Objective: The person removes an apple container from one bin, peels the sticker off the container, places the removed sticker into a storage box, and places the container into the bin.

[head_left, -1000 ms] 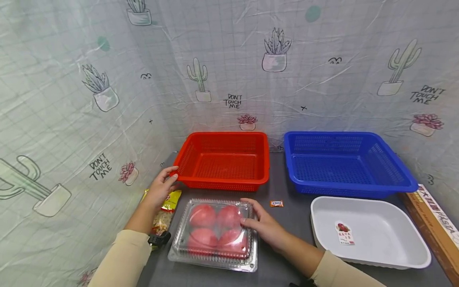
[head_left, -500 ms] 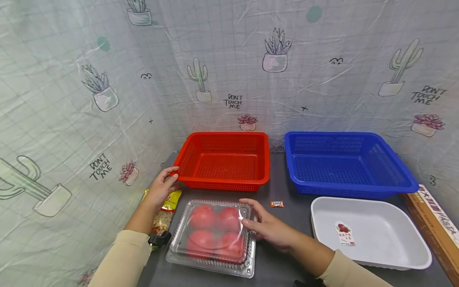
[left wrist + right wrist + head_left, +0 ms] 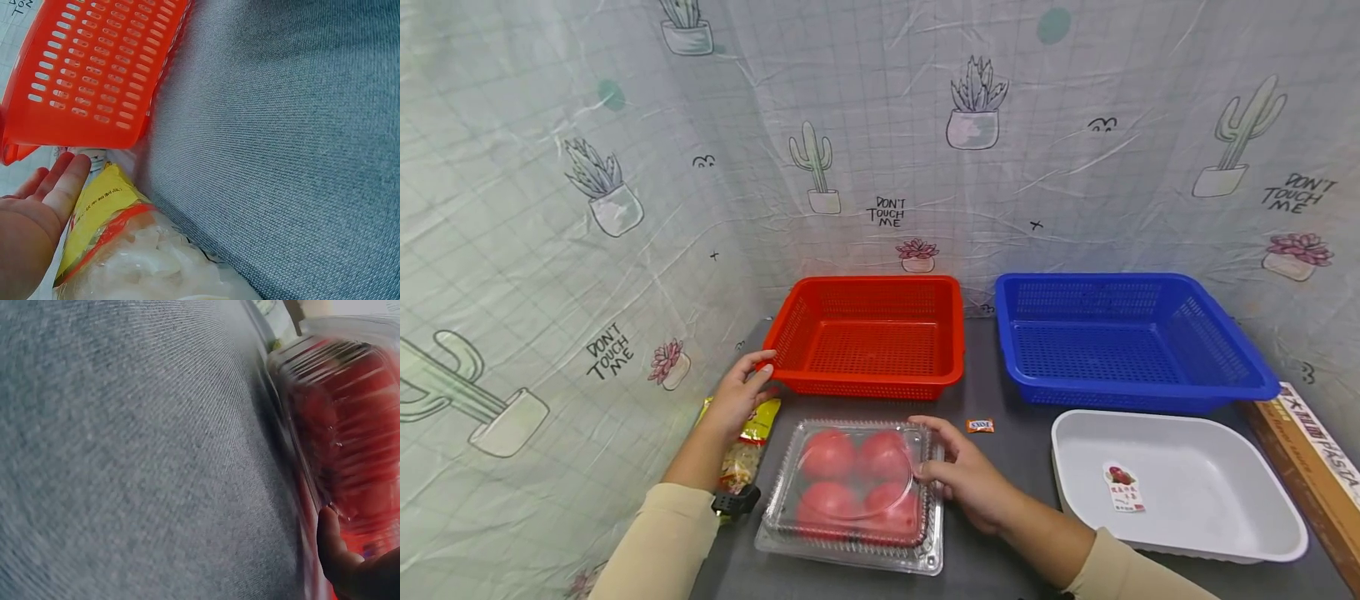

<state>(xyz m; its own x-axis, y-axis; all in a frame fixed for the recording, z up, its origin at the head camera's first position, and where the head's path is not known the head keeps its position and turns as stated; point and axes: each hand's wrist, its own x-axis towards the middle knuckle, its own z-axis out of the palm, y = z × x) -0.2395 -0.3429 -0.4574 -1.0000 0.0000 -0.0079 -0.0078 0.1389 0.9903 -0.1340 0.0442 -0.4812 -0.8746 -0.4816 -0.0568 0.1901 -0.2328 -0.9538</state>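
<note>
My left hand (image 3: 741, 396) rests at the front left corner of the red plastic basket (image 3: 868, 379), thumb and forefinger at its rim. In the left wrist view, the other fingers (image 3: 69, 181) reach out fairly straight below that corner. A yellow-topped bag of pale dried food (image 3: 741, 462) lies under the left forearm. My right hand (image 3: 973, 479) grips the right side of a clear plastic clamshell box (image 3: 850, 558), thumb on the lid. Several round red fruits (image 3: 827, 504) show through the lid. In the right wrist view, the thumb (image 3: 329, 534) lies against the box's ribbed side.
A blue basket (image 3: 1142, 392) stands at the back right, with a white tray (image 3: 1195, 475) bearing a fruit sticker in front of it. A pasta box (image 3: 1300, 475) lies along the right. One small orange-wrapped candy (image 3: 980, 426) is on the grey table.
The clamshell box and my right hand have shifted slightly, first a little left and nearer, then back right. My left hand keeps its place at the red basket.
</note>
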